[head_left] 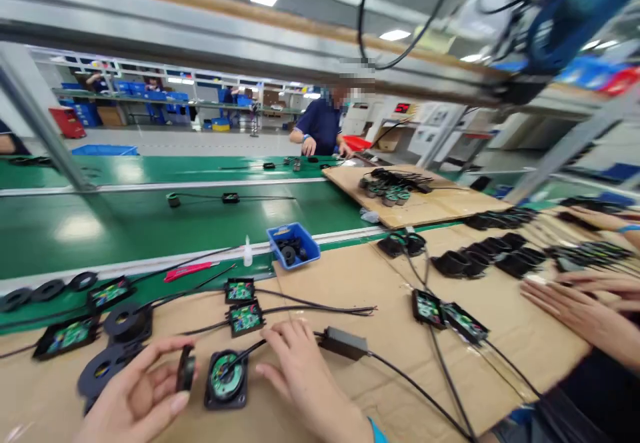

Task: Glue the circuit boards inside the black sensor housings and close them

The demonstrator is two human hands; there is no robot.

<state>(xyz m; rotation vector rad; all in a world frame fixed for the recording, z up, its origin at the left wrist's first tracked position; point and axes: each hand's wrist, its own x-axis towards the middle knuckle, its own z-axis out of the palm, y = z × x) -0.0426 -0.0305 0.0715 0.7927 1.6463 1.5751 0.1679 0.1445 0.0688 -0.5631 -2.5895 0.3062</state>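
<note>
Taking the square-flanged black housing (225, 380) on the cardboard-covered worktop (345, 270) as the clock's centre, the left hand (135, 390) is at 9 o'clock, its grip clamped on a round black cap (186, 368) stood on edge, just beside the housing. At 3 o'clock the right hand (300, 373) is palm down over the black cable (255, 346), thumb and forefinger apart; its underside is hidden, so I cannot tell whether the other fingers pinch the cable.

The housing lies open side up, its round green circuit board (225, 378) bare. For good handling, I would keep the cap held by its rim, with fingertips off the board, and steady the cable near the housing so that no pull reaches the board's middle. Leaving some slack towards the oblong black enclosure (345, 343), between 2 and 3 o'clock, should help the housing sit flat. The two open boxes with green boards (245, 316), near 1 o'clock, are close, so elbows and cable are best kept from dragging across them.
</note>
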